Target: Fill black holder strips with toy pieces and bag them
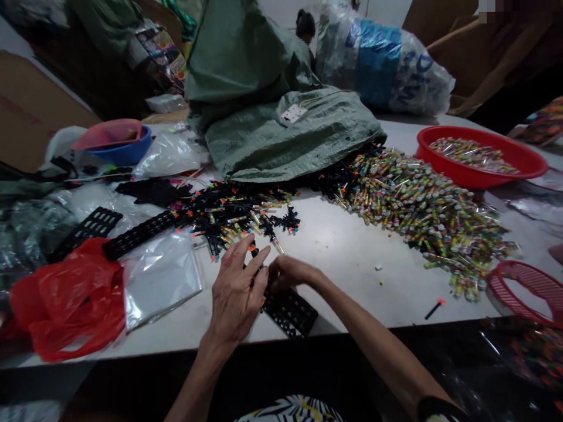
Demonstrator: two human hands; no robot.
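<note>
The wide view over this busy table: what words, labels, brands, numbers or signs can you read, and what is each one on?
"D": large blue letter on the clear plastic bag; the marks beside it are too unclear to read.
Colourful printed package: print too blurred to read.
Cardboard box at far left: faint reddish marks, unreadable.
White tag on the green sack: dark marks, too small to read.

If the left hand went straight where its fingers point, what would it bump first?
The left hand would probably bump the pile of black and yellow pieces; depth is hard to judge.
</note>
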